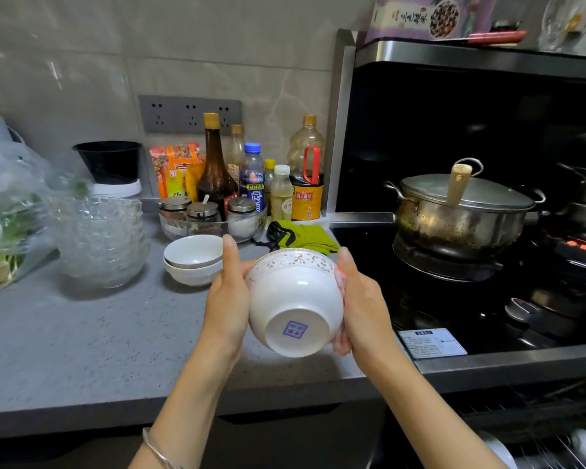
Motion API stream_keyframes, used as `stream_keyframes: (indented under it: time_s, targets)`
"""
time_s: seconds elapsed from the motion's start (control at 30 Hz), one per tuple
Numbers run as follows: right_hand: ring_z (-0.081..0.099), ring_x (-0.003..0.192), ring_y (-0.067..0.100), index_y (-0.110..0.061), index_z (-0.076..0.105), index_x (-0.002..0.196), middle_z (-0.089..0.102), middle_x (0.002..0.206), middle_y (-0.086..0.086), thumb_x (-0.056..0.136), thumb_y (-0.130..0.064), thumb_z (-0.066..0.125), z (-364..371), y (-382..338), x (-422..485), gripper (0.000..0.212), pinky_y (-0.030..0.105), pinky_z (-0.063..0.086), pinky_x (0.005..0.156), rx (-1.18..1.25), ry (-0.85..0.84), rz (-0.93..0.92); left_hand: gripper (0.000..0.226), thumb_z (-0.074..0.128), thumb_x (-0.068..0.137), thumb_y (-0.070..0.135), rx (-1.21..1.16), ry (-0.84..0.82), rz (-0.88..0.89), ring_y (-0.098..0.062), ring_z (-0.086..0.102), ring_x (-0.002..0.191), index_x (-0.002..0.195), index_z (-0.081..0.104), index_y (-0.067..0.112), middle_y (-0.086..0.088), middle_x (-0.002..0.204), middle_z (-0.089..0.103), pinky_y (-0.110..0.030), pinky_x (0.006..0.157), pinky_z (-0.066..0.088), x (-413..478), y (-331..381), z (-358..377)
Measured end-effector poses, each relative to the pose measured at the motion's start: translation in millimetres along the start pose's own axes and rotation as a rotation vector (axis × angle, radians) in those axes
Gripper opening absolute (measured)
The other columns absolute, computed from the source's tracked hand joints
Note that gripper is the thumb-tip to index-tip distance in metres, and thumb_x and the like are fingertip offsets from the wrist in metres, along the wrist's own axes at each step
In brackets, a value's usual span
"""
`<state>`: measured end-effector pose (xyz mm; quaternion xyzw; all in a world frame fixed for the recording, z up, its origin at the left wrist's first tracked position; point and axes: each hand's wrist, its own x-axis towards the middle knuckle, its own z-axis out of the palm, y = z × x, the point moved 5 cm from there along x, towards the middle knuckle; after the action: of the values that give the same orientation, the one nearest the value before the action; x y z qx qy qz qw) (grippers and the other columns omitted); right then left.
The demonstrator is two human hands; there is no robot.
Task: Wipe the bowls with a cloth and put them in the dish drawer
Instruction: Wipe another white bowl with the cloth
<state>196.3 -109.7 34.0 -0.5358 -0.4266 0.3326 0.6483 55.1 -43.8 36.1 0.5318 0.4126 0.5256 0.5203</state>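
A white bowl [293, 299] with a gold rim pattern is held above the counter edge, tipped so its base with a blue mark faces me. My left hand [227, 296] grips its left side, thumb up by the rim. My right hand [362, 306] presses a pink-and-white cloth [339, 340] against the bowl's right side; most of the cloth is hidden under the palm. Two more white bowls [192, 260] sit stacked on the grey counter [82, 340] just left of my hands. The open dish drawer [538, 445] shows at the bottom right, with white dishes in its wire rack.
A stack of glass bowls [99, 238] and a bag of greens [7, 225] sit at the left. Bottles and spice jars [237, 191] line the wall, with a green cloth [301, 236] beside them. A steel pot [464, 211] stands on the black stove to the right.
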Motion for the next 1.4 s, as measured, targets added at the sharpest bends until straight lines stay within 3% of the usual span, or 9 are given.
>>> stream_keyframes:
  time_s: [0.17,0.37,0.53,0.7,0.87,0.97,1.07,1.23,1.4]
  targets:
    - [0.039,0.028,0.01,0.011,0.047,0.07,0.044,0.047,0.011,0.086,-0.054,0.044,-10.9,-13.4,6.6,0.068,0.018,0.024,0.029,-0.114,0.009,-0.183,0.067,0.006,0.069,0.076,0.345,-0.371,-0.064,-0.009,0.067,0.082,0.089,0.062,0.047,0.016,0.088,0.068,-0.041,0.088,0.054,-7.1,3.7,3.8]
    - [0.037,0.047,0.004,-0.03,0.044,0.054,0.042,0.051,-0.009,0.092,-0.06,0.041,-11.5,-16.2,5.3,0.048,0.025,0.028,0.047,-0.428,0.097,-0.664,0.084,0.011,0.065,0.08,0.349,-0.585,-0.18,-0.027,0.073,0.071,0.124,0.049,0.035,0.018,0.098,0.063,-0.033,0.065,0.061,-23.1,2.4,16.4]
    - [0.037,0.053,-0.013,-0.03,0.047,0.068,0.038,0.062,-0.016,0.099,-0.054,0.031,-3.0,-16.6,-4.7,0.042,0.014,0.024,0.051,-0.665,0.013,-0.88,0.071,0.039,0.065,0.076,-0.017,-0.513,-0.258,-0.023,0.073,0.085,0.109,0.062,0.026,-0.006,0.099,0.074,-0.035,0.063,0.059,-15.7,-9.7,22.4]
    - [0.045,0.054,-0.002,-0.036,0.04,0.059,0.045,0.056,-0.016,0.098,-0.053,0.03,-8.3,-13.4,-4.4,0.044,0.018,0.032,0.054,-0.638,-0.12,-0.771,0.056,0.056,0.073,0.048,-0.222,-0.514,-0.366,-0.027,0.071,0.09,0.119,0.057,0.016,-0.015,0.113,0.064,-0.034,0.064,0.059,-14.9,-27.4,21.5]
    - [0.051,0.063,0.009,-0.025,0.055,0.06,0.057,0.063,-0.002,0.099,-0.052,0.032,-4.8,-3.5,4.5,0.053,0.029,0.04,0.068,-0.857,-0.308,-0.43,0.032,0.044,0.094,0.027,-0.26,-0.428,-0.291,-0.028,0.067,0.099,0.122,0.057,0.019,-0.017,0.116,0.064,-0.045,0.07,0.058,-12.4,-42.8,23.8]
    - [0.05,0.076,0.006,-0.032,0.055,0.064,0.057,0.075,-0.007,0.094,-0.056,0.027,4.2,5.5,3.9,0.048,0.025,0.035,0.087,-1.104,-0.356,-0.472,0.027,0.04,0.098,0.023,-0.227,-0.366,-0.184,-0.024,0.068,0.098,0.118,0.057,0.03,-0.011,0.113,0.067,-0.048,0.074,0.058,-12.9,-42.2,27.4]
    - [0.049,0.097,0.006,-0.03,0.064,0.098,0.053,0.101,-0.013,0.085,-0.064,0.019,5.8,5.9,1.8,0.059,0.023,0.028,0.096,-1.094,-0.3,-0.467,0.026,0.037,0.101,0.031,-0.124,-0.312,-0.076,-0.022,0.063,0.108,0.12,0.054,0.036,-0.005,0.119,0.064,-0.047,0.085,0.056,-11.6,-41.6,29.3]
    - [0.047,0.11,-0.003,-0.029,0.058,0.115,0.054,0.115,-0.02,0.094,-0.054,0.043,-2.7,-10.8,-14.6,0.035,0.024,0.035,0.099,-0.954,-0.443,-0.598,0.031,0.035,0.102,0.03,-0.118,-0.183,-0.038,-0.016,0.062,0.108,0.125,0.056,0.025,-0.004,0.118,0.065,-0.033,0.09,0.051,-5.5,-42.4,18.0]
    - [0.051,0.119,0.008,-0.026,0.059,0.126,0.061,0.12,-0.011,0.094,-0.051,0.051,-5.6,-0.2,-29.5,0.041,0.026,0.027,0.111,-1.191,-0.521,-0.846,0.034,0.035,0.102,0.032,-0.16,-0.111,-0.016,-0.019,0.059,0.112,0.13,0.053,0.023,-0.005,0.121,0.063,-0.039,0.097,0.047,-4.7,-39.3,10.5]
